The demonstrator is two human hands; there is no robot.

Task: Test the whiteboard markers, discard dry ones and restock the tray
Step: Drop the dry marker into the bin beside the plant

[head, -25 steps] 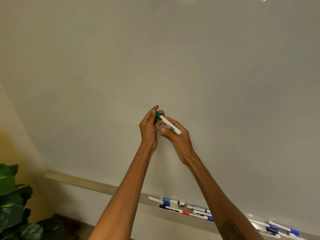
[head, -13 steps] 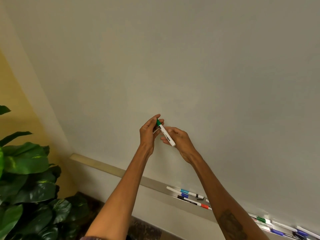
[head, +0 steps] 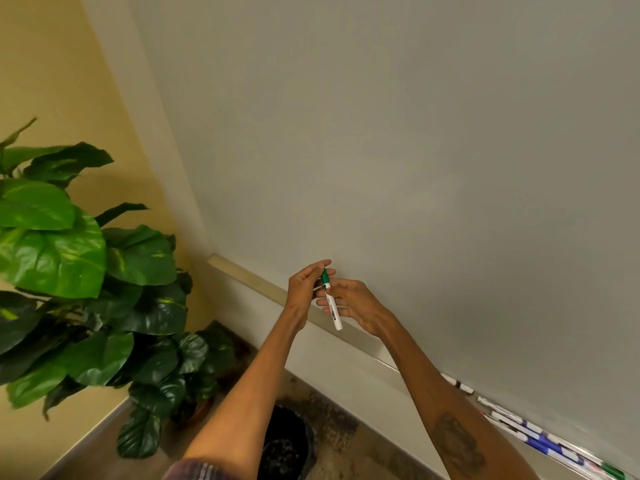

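A white marker (head: 333, 308) with a green cap (head: 325, 277) is held nearly upright in front of the blank whiteboard (head: 415, 168). My left hand (head: 306, 287) pinches the green cap end. My right hand (head: 356, 304) grips the white barrel below it. The marker tray (head: 367, 344) runs along the board's lower edge, and several markers (head: 540, 436) with blue, black, red and green caps lie in it at the lower right. My right forearm hides part of the tray.
A large leafy potted plant (head: 69, 271) stands at the left by the yellow wall. A dark bin with a black liner (head: 287, 441) sits on the floor below my arms.
My view has swung down and to the left, bringing the plant and the bin into sight. Both hands have dropped lower against the board, and the marker has turned from slanted to nearly upright.
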